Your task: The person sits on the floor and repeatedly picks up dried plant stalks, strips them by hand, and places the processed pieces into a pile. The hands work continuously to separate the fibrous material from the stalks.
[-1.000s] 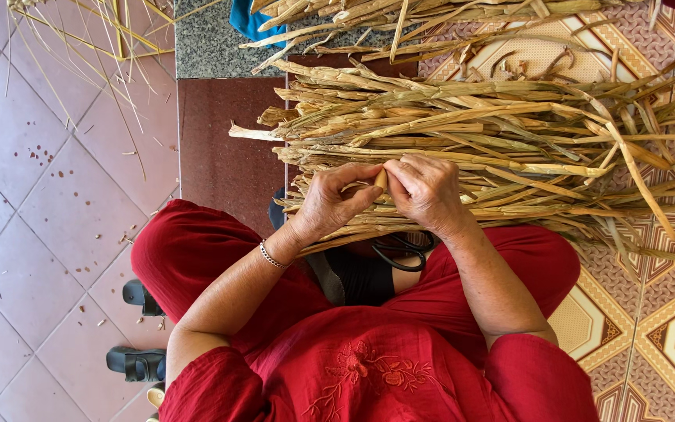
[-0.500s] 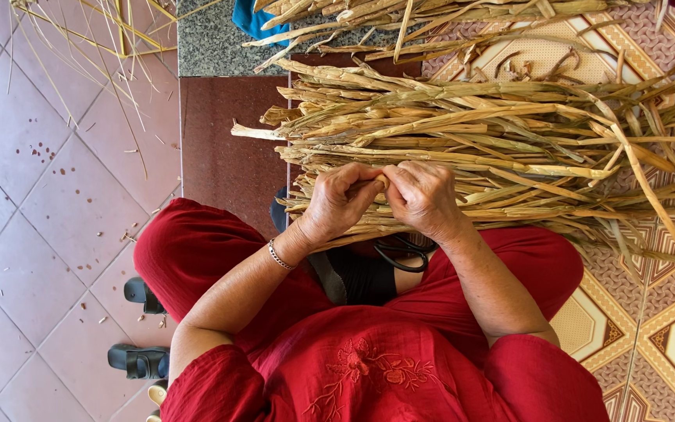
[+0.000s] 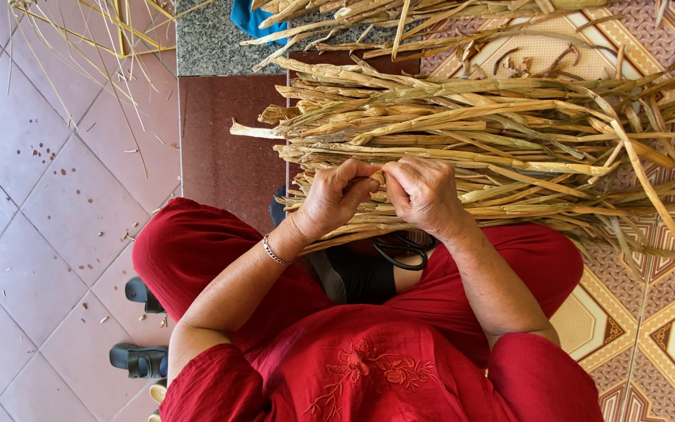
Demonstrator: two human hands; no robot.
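A thick bundle of dry, pale yellow-green plant stalks (image 3: 494, 133) lies across the floor in front of my knees. My left hand (image 3: 336, 195), with a thin bracelet at the wrist, and my right hand (image 3: 425, 191) meet over the near side of the bundle. Both pinch the same stalk (image 3: 377, 178) between thumbs and fingers, close together. I sit in red clothes (image 3: 369, 359) with my legs folded under the stalks.
A second heap of stalks (image 3: 400, 16) lies further away by a blue cloth (image 3: 248, 17). Black scissors (image 3: 400, 252) rest on my lap under the bundle. Dark sandals (image 3: 138, 359) stand on the pink tiles at the left. Loose thin straws (image 3: 103, 39) are scattered top left.
The hands have stayed on the same spot of the bundle, with only small finger movement on the stalk. The view has shifted slightly.
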